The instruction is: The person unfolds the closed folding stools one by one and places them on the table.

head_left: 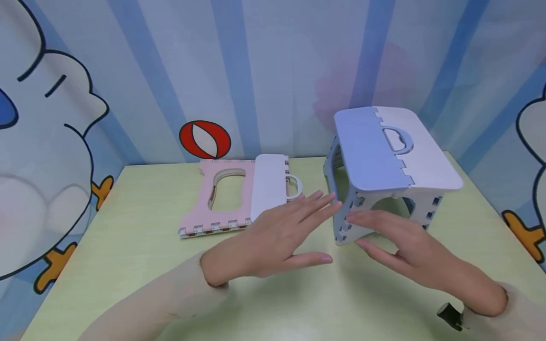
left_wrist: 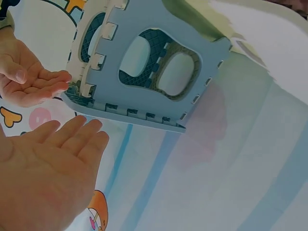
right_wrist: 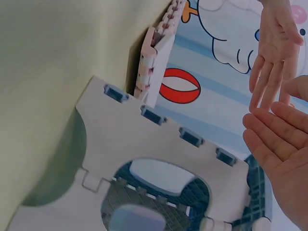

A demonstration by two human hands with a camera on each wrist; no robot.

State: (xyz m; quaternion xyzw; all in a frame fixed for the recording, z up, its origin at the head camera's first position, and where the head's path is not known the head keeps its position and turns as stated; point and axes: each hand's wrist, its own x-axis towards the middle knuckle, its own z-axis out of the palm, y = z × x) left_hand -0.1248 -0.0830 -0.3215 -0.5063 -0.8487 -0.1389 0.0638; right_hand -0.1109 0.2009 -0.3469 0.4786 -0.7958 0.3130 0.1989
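- Our left hand (head_left: 281, 237) has its fingers straight
- Our right hand (head_left: 415, 253), fingers relaxed, is near the blue stool (head_left: 362, 151)
- We see that stool upright on the counter (head_left: 141, 213), right of the folded pink stool (head_left: 268, 184)

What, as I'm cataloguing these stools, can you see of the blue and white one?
The stool looks plastic and stands unfolded, upright on the table. In the head view, its flat, round-cornered top is blue on the left, white on the right, with a toothed seam and a blue loop handle. The side panels have large cutouts; ribbing shows inside. The left hand and right hand are close; contact is unclear.
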